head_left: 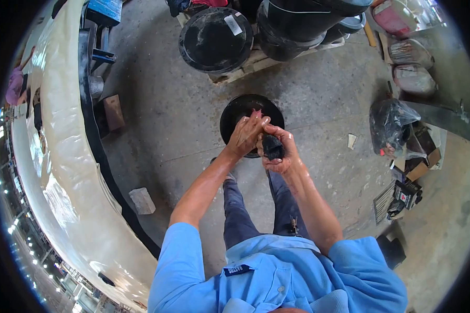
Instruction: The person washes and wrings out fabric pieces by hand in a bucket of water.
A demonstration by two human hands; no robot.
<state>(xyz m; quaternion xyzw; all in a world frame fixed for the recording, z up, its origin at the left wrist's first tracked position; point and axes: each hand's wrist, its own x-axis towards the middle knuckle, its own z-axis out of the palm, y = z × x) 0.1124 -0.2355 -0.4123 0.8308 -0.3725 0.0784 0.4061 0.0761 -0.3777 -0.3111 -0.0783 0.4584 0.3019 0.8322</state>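
Observation:
My two hands meet in front of me over a round black tub on the floor. My right hand is closed around a dark, lumpy black object whose near end shows between thumb and fingers. My left hand is closed right against the right one, its fingers pointing toward the tub. A small pinkish-red piece sticks out past the left fingertips; I cannot tell what it is. Both hands look wet and smeared.
A lidded black drum and stacked black buckets stand on a wooden pallet ahead. A long, glossy cream-coloured form curves along my left. A white block lies beside it. At right are a black plastic bag and cardboard.

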